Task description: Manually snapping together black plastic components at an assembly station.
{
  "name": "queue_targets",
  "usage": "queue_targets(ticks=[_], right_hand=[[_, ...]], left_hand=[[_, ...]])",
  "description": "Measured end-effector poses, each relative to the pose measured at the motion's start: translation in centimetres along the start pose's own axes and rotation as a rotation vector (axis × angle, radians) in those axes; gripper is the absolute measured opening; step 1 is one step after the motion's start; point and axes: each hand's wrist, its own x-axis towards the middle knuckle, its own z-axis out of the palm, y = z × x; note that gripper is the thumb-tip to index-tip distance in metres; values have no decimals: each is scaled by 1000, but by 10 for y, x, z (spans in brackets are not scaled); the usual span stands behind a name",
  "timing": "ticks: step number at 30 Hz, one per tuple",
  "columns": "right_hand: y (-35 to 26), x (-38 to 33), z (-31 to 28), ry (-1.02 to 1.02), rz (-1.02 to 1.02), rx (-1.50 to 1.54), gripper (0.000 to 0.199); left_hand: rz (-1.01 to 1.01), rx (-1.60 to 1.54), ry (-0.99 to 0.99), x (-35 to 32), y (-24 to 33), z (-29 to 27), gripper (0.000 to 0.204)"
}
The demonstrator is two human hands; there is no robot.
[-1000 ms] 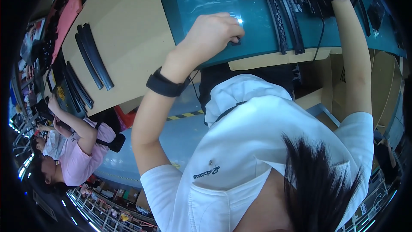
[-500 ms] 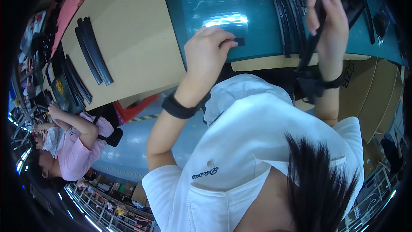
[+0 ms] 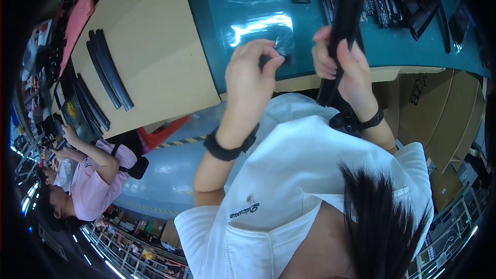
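My right hand point(image 3: 351, 72) is wrapped round a long black ribbed strip point(image 3: 347, 15), raised above the table's near edge and standing almost in line with my forearm. Its lower end reaches past my fingers toward my shirt. My left hand point(image 3: 250, 75) is at the front of the green mat, thumb and index finger curled toward each other. By the thumb tip is a small black piece point(image 3: 285, 59), blurred and partly hidden, which the fingers seem to pinch. Dark bands circle both wrists.
Several black strips and parts point(image 3: 385, 0) lie on the green mat point(image 3: 315, 64) at the far right. Two curved black strips point(image 3: 111, 70) rest on the tan board point(image 3: 160, 36) at left. Brown cardboard point(image 3: 429, 98) stands at right. A co-worker in pink point(image 3: 98, 181) is at the left.
My right hand has come left and nearer with the long strip, which now shows its broad ribbed face. My left hand has shifted slightly nearer; less of the small black piece shows.
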Motion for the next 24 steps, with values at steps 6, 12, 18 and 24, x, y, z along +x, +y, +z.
queue_targets(ticks=[6,12,18,24], right_hand=[[-5,-16,3,-171,245,33,33],[-19,-17,17,-237,240,-71,31],[-22,-16,22,-168,182,-142,30],[-24,-16,23,-154,169,-171,29]], left_hand=[[-21,-805,-285,23,49,-71,4],[-13,-777,-398,41,73,-88,4],[-58,-823,-440,41,76,-88,5],[0,-829,-435,43,73,-87,4]])
